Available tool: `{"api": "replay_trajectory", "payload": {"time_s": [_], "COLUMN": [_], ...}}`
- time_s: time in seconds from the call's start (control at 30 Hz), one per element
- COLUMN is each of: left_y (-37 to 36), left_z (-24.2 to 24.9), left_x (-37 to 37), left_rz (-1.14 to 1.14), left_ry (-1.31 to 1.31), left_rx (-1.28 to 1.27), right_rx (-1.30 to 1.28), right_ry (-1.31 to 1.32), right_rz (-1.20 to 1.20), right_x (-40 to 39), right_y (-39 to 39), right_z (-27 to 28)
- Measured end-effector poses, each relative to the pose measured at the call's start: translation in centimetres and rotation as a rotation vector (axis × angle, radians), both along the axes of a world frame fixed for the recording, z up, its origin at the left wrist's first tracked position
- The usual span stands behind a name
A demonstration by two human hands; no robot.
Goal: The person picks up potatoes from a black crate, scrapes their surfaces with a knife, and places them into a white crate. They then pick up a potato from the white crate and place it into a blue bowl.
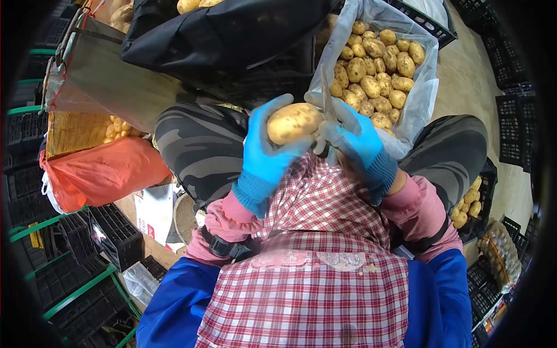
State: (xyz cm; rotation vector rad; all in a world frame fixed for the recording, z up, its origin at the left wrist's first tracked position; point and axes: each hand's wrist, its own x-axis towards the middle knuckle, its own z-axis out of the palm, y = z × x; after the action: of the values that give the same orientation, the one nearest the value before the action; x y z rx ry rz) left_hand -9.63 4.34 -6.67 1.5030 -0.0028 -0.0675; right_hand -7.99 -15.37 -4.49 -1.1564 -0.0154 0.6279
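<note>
My left hand, in a blue glove with grey palm and fingers, is closed around a large yellow potato with brown dirt specks. Right beside it, my right hand wears a matching glove and is closed on a narrow, blade-like tool, apparently a knife, pointing up and away from me. Its handle is mostly hidden by the fingers, and motion blurs this hand. Both hands are above my lap, over a red-and-white checked apron. Just beyond them stands a lined crate full of potatoes.
A black cloth-covered container with potatoes stands ahead on the left. Further left are a red sack and a mesh sack. Black crates stack at left, others at right. More potatoes lie by my right knee.
</note>
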Motion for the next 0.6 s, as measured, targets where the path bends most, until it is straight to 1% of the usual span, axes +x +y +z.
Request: {"api": "replay_trajectory", "payload": {"time_s": [0.07, 0.1, 0.13, 0.2, 0.3, 0.4, 0.5, 0.6], "left_y": [0.1, 0.2, 0.3, 0.4, 0.2, 0.2, 0.1, 0.4], "left_z": [0.6, 0.7, 0.8, 0.7, 0.3, -0.1, 0.3, -0.8], "left_x": [0.0, 0.1, 0.0, -0.1, -0.4, -0.5, -0.4, -0.2], "left_rz": [0.013, 0.018, 0.014, 0.002, 0.052, 0.067, 0.066, 0.067], "left_ry": [0.119, 0.178, 0.159, 0.122, 0.052, 0.044, 0.071, 0.012], "left_rx": [-0.123, -0.184, -0.169, -0.138, -0.086, -0.098, -0.114, -0.036], "right_rx": [-0.371, -0.528, -0.705, -0.993, -1.184, -1.248, -1.059, -1.13], "right_ry": [-0.225, -0.406, -0.574, -1.049, -1.017, -1.035, -1.144, -1.08], "right_rz": [-0.049, -0.093, -0.154, -0.319, -0.222, -0.088, -0.287, -0.217], "right_x": [0.1, 0.0, 0.0, -0.2, -1.5, -3.2, -1.4, -1.9], "right_y": [-0.4, -0.3, -0.2, 0.3, 1.0, 2.2, 1.1, 1.4], "right_z": [-1.3, -2.1, -2.9, -3.6, -2.2, -1.5, -2.8, -2.0]}}
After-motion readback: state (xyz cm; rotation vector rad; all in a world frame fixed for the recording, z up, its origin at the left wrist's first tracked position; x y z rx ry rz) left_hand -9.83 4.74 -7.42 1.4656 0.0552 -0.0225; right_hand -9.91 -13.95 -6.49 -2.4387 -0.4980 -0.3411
